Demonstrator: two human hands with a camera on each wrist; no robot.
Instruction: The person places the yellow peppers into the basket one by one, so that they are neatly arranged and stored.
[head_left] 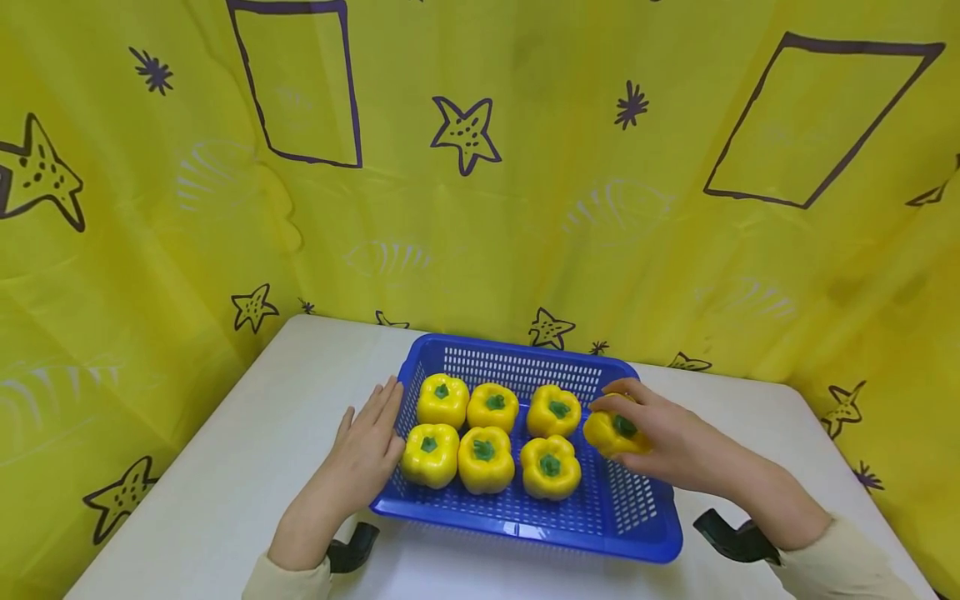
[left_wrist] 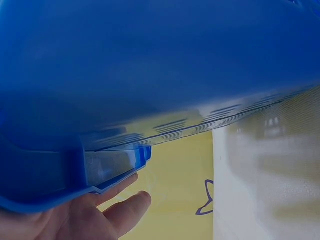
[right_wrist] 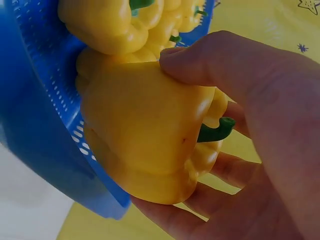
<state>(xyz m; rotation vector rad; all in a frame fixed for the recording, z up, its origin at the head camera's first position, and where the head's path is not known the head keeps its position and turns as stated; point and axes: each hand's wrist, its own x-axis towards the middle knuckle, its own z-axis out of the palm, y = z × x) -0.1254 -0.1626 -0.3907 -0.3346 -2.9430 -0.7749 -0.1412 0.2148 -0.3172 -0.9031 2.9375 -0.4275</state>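
Observation:
My right hand (head_left: 663, 429) grips a yellow bell pepper (head_left: 611, 432) with a green stem at the right end of the blue basket (head_left: 525, 532). In the right wrist view, thumb and fingers curl round this bell pepper (right_wrist: 145, 125), held beside the basket wall (right_wrist: 30, 115). Several more yellow bell peppers (head_left: 487, 460) stand stem up in the basket, in two rows. Fairly straight fingers of my left hand (head_left: 360, 450) rest against the basket's left rim. Seen from the left wrist, that hand (left_wrist: 100, 215) touches the rim (left_wrist: 45, 197), partly hidden by it.
The basket stands on a white table (head_left: 300, 392) with rounded far corners. A yellow curtain (head_left: 480, 233) printed with dark stars and fish surrounds the table at the back and sides. Black straps (head_left: 352, 548) show at both wrists.

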